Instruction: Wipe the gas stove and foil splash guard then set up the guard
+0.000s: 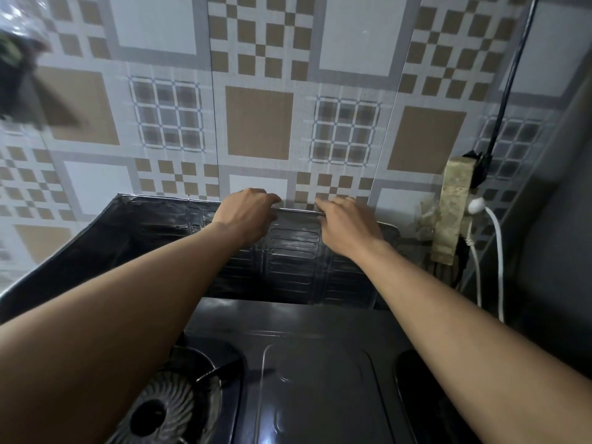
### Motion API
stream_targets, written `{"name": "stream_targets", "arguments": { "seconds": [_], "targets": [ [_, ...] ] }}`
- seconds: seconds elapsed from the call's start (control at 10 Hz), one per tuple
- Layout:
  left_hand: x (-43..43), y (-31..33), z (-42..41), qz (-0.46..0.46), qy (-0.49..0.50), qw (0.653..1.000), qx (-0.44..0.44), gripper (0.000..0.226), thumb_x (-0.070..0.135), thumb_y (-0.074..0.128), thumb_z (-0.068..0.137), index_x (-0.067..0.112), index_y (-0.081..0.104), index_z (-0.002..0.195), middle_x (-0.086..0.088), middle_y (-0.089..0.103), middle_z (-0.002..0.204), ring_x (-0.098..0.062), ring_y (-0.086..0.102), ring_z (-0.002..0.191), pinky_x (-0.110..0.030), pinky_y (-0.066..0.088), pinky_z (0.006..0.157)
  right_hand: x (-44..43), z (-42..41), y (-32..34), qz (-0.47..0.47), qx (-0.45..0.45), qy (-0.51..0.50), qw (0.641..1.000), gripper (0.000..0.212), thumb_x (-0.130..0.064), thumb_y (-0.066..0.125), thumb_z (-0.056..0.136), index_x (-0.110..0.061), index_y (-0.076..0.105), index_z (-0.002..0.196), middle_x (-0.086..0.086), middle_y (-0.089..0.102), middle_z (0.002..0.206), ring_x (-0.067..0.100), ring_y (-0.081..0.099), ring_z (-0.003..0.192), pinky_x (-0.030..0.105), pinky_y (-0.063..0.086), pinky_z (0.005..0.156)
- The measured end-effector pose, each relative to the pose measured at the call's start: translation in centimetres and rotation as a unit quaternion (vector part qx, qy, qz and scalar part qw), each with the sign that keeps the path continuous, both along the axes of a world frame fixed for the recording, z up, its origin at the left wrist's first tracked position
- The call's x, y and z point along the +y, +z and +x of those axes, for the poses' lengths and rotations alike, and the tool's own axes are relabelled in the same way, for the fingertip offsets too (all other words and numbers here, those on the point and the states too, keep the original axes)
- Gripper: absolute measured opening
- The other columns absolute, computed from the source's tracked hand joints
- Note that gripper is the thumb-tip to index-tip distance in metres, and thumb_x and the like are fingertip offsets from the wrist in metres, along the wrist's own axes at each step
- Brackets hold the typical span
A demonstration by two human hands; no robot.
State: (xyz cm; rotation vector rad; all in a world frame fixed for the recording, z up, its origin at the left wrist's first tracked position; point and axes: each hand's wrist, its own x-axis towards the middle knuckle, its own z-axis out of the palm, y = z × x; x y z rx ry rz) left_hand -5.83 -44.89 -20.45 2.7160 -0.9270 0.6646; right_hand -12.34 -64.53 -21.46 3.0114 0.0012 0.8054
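The foil splash guard (pixel 288 261) stands upright along the back edge of the gas stove (pixel 320 379), its rear panel close against the tiled wall (pixel 259 120). A side panel angles forward past the stove's left edge. Both hands are at the top rim of the rear panel: the left hand (pixel 246 213) and the right hand (pixel 346 225) each curl their fingers over that rim and grip it, with a short bare stretch of rim between them. The forearms reach across the stove, the left one above the left burner (pixel 166 408). Beyond the stove's back right corner, near the guard's end, a power strip (pixel 455 213) and a white cable (pixel 496 251) hang.
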Motion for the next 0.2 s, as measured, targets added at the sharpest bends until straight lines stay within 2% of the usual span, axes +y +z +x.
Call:
{"name": "stream_targets", "arguments": {
  "seconds": [0.1, 0.2],
  "targets": [
    [0.7, 0.5, -1.5, -0.013, 0.014, 1.0, -0.005, 0.041, 0.033, 0.059, 0.097, 0.02, 0.058, 0.136, -0.008, 0.065, 0.129, -0.031, 0.061, 0.114, -0.044, 0.053, 0.09, 0.9, -1.1, 1.0, 0.007, 0.014, -0.004, 1.0, 0.041, -0.016, 0.059, 0.092, -0.017, 0.059, 0.133, 0.004, 0.066, 0.124, 0.029, 0.059, 0.114, 0.045, 0.05, 0.097],
    [1.0, 0.8, -3.7, -0.098, 0.043, 0.994, 0.009, 0.043, 0.032, 0.06, 0.095, 0.021, 0.058, 0.137, -0.007, 0.064, 0.131, -0.029, 0.06, 0.116, -0.042, 0.051, 0.093, 1.4, -2.9, 2.6, 0.021, -0.009, -0.017, 1.0, 0.043, -0.023, 0.055, 0.096, -0.018, 0.055, 0.139, 0.005, 0.063, 0.13, 0.029, 0.059, 0.115, 0.047, 0.049, 0.097]
  ]
}}
